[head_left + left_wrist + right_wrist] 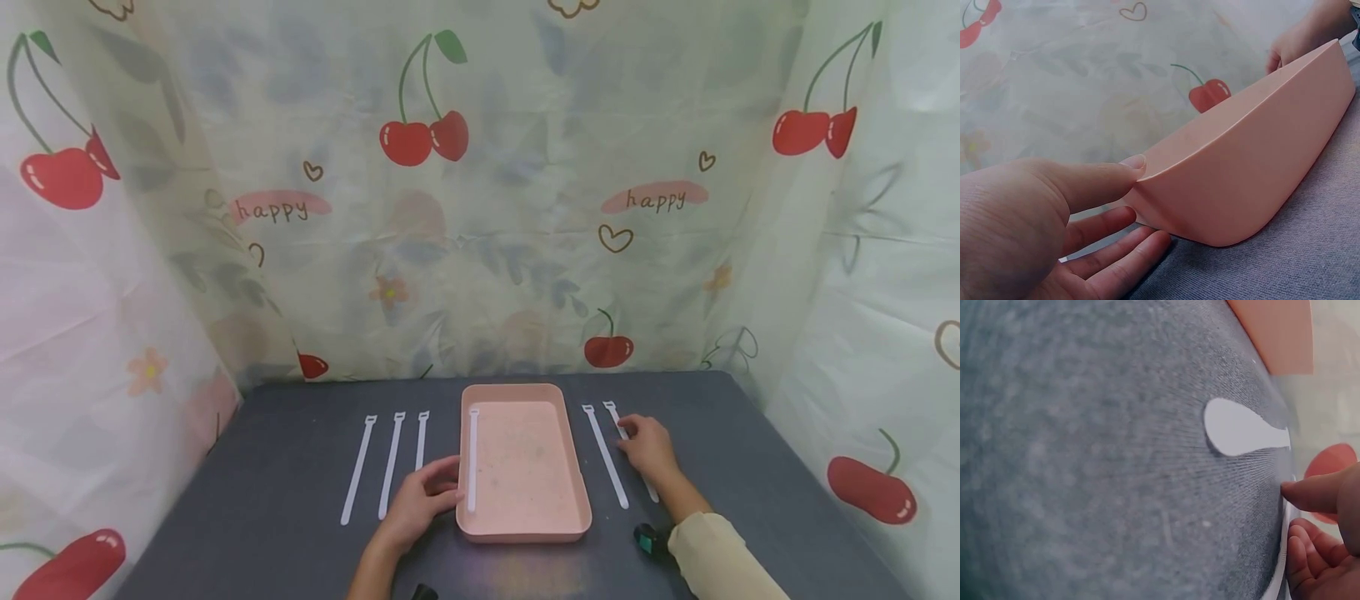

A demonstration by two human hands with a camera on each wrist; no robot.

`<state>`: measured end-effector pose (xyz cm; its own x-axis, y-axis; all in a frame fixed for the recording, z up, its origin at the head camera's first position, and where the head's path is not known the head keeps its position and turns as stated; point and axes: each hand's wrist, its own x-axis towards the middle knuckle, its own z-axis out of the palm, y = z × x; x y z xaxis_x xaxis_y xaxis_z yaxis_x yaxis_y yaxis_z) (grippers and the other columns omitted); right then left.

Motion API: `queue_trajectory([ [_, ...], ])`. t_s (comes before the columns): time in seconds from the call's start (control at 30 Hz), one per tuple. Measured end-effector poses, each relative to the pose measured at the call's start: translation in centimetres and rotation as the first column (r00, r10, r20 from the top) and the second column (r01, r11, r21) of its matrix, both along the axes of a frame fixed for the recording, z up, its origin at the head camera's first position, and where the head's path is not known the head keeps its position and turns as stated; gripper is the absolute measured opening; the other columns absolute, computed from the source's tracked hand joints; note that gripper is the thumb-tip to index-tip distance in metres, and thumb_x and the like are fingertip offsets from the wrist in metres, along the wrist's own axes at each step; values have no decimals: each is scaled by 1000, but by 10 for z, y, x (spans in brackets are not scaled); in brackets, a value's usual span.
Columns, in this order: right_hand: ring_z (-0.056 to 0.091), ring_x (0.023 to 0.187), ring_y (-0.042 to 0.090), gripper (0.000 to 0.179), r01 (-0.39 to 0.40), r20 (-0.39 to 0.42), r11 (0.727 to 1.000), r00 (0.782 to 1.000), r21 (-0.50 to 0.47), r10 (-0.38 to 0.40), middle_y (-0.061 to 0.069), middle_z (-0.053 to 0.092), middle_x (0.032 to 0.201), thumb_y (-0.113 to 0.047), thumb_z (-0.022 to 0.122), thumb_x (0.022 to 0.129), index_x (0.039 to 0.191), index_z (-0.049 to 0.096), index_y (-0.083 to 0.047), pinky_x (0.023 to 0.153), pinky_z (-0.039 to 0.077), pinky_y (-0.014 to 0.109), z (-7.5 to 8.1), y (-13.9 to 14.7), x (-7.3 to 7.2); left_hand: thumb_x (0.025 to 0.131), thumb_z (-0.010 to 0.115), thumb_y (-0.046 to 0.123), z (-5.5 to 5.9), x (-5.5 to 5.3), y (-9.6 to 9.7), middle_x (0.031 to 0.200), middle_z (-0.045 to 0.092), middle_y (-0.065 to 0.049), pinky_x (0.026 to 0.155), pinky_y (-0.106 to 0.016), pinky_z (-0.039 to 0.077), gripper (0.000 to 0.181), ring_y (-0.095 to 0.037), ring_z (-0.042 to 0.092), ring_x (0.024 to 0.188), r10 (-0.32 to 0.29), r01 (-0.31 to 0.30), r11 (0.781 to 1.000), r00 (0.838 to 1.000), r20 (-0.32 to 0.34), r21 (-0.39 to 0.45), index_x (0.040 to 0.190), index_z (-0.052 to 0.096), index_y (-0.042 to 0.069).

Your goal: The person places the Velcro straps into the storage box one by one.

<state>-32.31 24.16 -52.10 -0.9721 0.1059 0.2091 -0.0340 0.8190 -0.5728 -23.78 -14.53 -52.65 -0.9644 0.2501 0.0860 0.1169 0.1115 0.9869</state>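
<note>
A pink tray [525, 533] lies on the dark table, with one white cable strap [472, 458] along its left side. My left hand [423, 500] touches the tray's left wall; in the left wrist view its thumb is at the rim and its extended fingers rest along the outside. To the tray's right, my right hand [648, 450] pinches a white cable strap [611, 408] near its slotted head, thumb on one side and curled fingers on the other. That strap still lies along the table, partly hidden by the hand. Another strap [606, 458] lies between it and the tray.
Several white straps lie left of the tray, among them the outermost strap [358, 471] and a middle strap [392, 467]; the left hand partly covers the nearest one. A cherry-printed curtain [517, 208] encloses the table [277, 467] at the back and sides.
</note>
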Motion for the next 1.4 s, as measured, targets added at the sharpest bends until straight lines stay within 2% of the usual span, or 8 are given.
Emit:
queue_trajectory([
  [0.17, 58, 82, 33, 33, -3, 5, 1000, 1000, 9, 3, 18, 62, 86, 4, 75, 76, 107, 65, 9, 76, 45, 50, 2, 2, 0, 86, 74, 6, -1, 0, 0, 121, 61, -21, 86, -33, 52, 56, -31, 62, 106, -1, 1, 1000, 1000, 4, -1, 136, 52, -3],
  [0.37, 61, 83, 34, 33, 32, 35, 999, 999, 7, -32, 20, 64, 88, 4, 73, 77, 108, 63, 9, 74, 47, 50, 4, 2, 1, 86, 73, 6, 0, 0, 0, 122, 61, -22, 87, -33, 52, 56, -32, 62, 106, -6, 6, 1000, 1000, 5, 9, 137, 51, -3],
  [0.6, 58, 72, 27, 32, 54, 59, 998, 997, -10, -54, 14, 62, 79, 4, 72, 77, 108, 63, 8, 67, 46, 46, 4, 1, 1, 85, 74, 6, 1, 0, 0, 124, 60, -22, 88, -36, 51, 57, -32, 62, 108, 2, -2, 1000, 1000, 4, -2, 137, 51, -4],
  [0.9, 57, 74, 27, 34, 88, 78, 996, 993, -26, -85, 14, 61, 80, 5, 70, 79, 112, 63, 6, 69, 46, 46, 3, -3, 1, 85, 74, 7, 0, 0, -1, 123, 60, -22, 87, -36, 52, 58, -32, 62, 106, -6, 6, 1000, 1000, 3, 9, 137, 50, -4],
  [1.23, 50, 66, 22, 40, 22, 44, 1000, 999, 3, -22, 6, 55, 74, 9, 67, 77, 116, 67, 0, 58, 38, 36, 3, -2, 2, 85, 74, 6, -1, 0, 0, 123, 60, -22, 85, -30, 52, 57, -32, 62, 106, 0, 0, 1000, 1000, -2, 8, 137, 51, -3],
  [1.4, 53, 70, 24, 37, -37, 47, 999, 998, 30, 35, 8, 58, 78, 9, 65, 76, 111, 70, -3, 61, 43, 39, 3, 2, 0, 85, 74, 6, -1, 1, 0, 122, 60, -23, 84, -30, 52, 57, -33, 62, 106, -4, 4, 1000, 1000, -11, 7, 136, 51, -5],
])
